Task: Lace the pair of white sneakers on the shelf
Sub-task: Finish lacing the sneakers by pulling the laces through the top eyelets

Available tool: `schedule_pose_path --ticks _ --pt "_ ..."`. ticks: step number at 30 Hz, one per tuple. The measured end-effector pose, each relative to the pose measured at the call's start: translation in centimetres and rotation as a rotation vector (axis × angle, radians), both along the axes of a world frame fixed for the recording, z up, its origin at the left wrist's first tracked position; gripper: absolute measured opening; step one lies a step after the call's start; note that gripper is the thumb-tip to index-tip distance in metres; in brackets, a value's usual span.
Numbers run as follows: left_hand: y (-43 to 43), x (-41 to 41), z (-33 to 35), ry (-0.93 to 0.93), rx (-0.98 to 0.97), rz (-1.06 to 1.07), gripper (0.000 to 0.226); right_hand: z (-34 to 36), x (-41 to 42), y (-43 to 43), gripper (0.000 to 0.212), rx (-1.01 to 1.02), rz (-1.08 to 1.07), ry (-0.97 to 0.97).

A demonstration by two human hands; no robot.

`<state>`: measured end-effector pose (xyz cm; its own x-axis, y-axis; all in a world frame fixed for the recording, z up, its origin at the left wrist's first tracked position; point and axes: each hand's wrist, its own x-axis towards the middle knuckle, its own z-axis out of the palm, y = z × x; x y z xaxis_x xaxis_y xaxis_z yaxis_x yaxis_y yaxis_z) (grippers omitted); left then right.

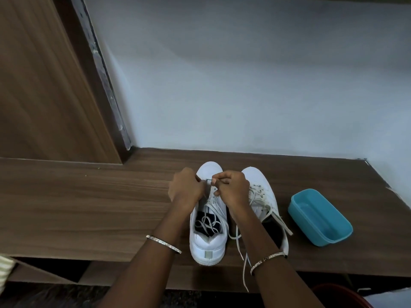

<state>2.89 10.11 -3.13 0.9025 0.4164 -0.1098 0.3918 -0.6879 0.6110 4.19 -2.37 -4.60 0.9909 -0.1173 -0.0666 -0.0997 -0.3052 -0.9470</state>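
Two white sneakers stand side by side on the brown wooden shelf, toes toward the pale wall. Both hands work over the left sneaker and hide most of its front eyelets. The left hand shows mainly its back. Its fingers are curled in on the lace at the eyelet row, with the fingertips out of sight. The right hand has its fingers curled tight, pinching a short stretch of the same lace near the toe end. The rest of that lace lies coiled inside the dark shoe opening. The right forearm covers the inner side and heel of the right sneaker, whose loose laces trail over the shelf edge. A grey heel tab on the left sneaker is too small to read. A blue tub sits near the right sneaker. A red object is cut off at the bottom edge.
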Motion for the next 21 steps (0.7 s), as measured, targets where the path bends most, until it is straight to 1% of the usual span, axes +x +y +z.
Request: schedule_pose_path --ticks 2,7,9,12,13,16,18,21 --pt "0.8 0.0 -0.4 -0.006 -0.08 -0.007 0.016 -0.4 0.2 0.3 0.009 -0.053 -0.01 -0.016" --pt "2.3 0.3 -1.2 0.003 -0.385 -0.005 0.019 -1.2 0.4 1.2 0.007 -0.249 0.029 -0.076" --pt "2.6 0.3 -1.3 -0.005 -0.456 -0.001 0.019 -1.6 0.3 1.5 0.009 -0.323 0.059 -0.104" --pt "2.7 0.4 -1.5 -0.008 -0.561 0.01 0.011 -1.8 0.2 1.7 0.011 -0.368 0.066 -0.122" --pt "2.7 0.5 -1.5 -0.007 -0.591 0.017 0.01 -1.8 0.2 1.7 0.012 -0.38 0.07 -0.119" --pt "2.8 0.7 -2.1 -0.006 -0.637 0.04 0.017 -1.7 0.4 1.7 0.012 -0.422 0.086 -0.116" --pt "2.6 0.7 -2.2 -0.01 -0.647 0.034 0.017 -1.7 0.5 1.7 0.013 -0.45 0.089 -0.113" --pt "2.9 0.6 -2.3 -0.027 -0.642 0.019 0.015 -2.0 0.5 2.1 0.012 -0.431 0.088 -0.121"
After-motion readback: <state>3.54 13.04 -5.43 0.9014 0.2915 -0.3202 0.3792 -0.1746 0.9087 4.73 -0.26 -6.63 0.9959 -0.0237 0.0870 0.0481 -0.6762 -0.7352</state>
